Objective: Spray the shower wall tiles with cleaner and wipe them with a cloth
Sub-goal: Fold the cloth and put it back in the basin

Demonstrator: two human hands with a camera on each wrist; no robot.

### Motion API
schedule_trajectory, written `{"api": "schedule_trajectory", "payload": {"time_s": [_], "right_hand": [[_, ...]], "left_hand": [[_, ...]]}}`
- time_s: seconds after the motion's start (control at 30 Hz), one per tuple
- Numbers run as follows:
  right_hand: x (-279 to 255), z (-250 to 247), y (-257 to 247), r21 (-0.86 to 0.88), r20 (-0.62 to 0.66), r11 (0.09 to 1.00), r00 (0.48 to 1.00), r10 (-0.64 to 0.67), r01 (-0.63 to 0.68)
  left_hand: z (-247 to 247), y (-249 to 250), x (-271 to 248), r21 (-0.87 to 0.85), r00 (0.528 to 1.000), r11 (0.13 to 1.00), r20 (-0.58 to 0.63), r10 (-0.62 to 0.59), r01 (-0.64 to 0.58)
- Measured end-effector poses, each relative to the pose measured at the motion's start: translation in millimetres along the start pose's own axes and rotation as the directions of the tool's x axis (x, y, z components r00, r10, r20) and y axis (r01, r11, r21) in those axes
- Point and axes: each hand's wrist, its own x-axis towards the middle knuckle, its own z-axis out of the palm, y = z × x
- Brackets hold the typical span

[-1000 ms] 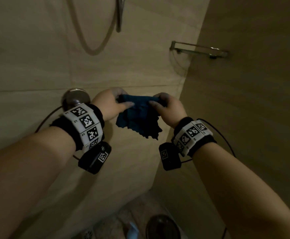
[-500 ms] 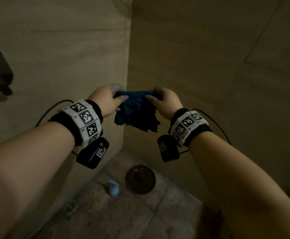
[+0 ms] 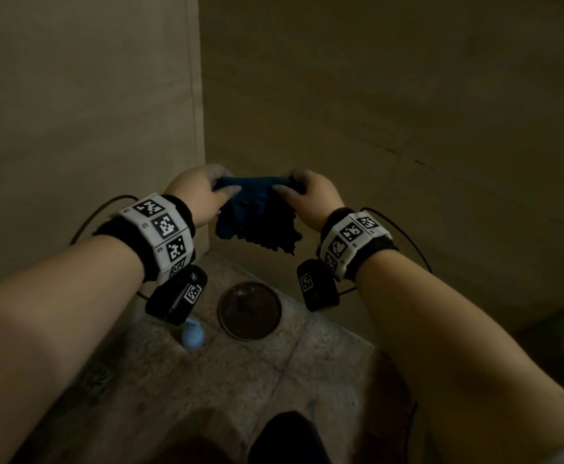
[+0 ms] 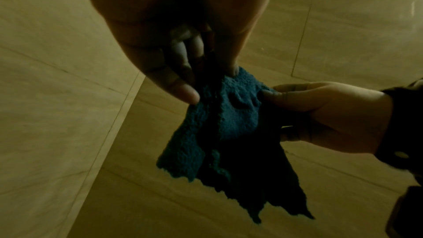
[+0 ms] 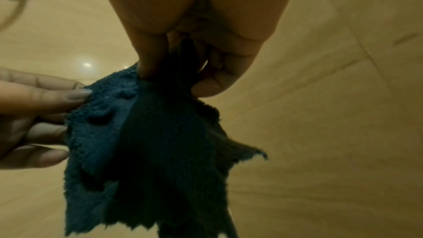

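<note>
cloth [image 3: 255, 212]: dark blue, held in air in front of the wall corner, ragged lower edge hanging free
left hand [image 3: 197, 192]: pinching the top edge, left end
right hand [image 3: 310, 195]: pinching the top edge, right end
wall tiles [image 3: 374, 112]: just beyond the hands, not touched
floor [image 3: 240, 370]: round drain cover [image 3: 249, 311] and pale blue bottle [image 3: 193, 335] below the hands

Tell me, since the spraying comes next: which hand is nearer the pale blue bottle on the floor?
Left. The left hand is up and slightly right of the bottle; the right hand is farther right, both gripping the cloth.
</note>
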Motion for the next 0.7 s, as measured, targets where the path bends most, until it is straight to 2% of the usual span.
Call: {"api": "schedule_trajectory", "payload": {"time_s": [0.13,0.27,0.57,0.7], "right_hand": [[11,29,40,-0.026,0.003,0.999,0.999,0.035,-0.034],[21,64,74,-0.034,-0.001,0.997,0.998,0.069,-0.069],[43,172,172,0.013,0.022,0.986,0.986,0.167,-0.168],[52,216,217,0.002,0.001,0.988,0.988,0.157,-0.157]], "left_hand": [[29,-33,12,0.097,1.000,0.995,0.012,0.016,-0.017],[62,-73,28,0.121,1.000,0.993,0.015,0.013,-0.015],[150,-197,57,0.092,0.999,0.995,0.035,-0.036,0.033],[189,-248,69,0.017,0.998,0.999,0.045,-0.049,0.048]]}}
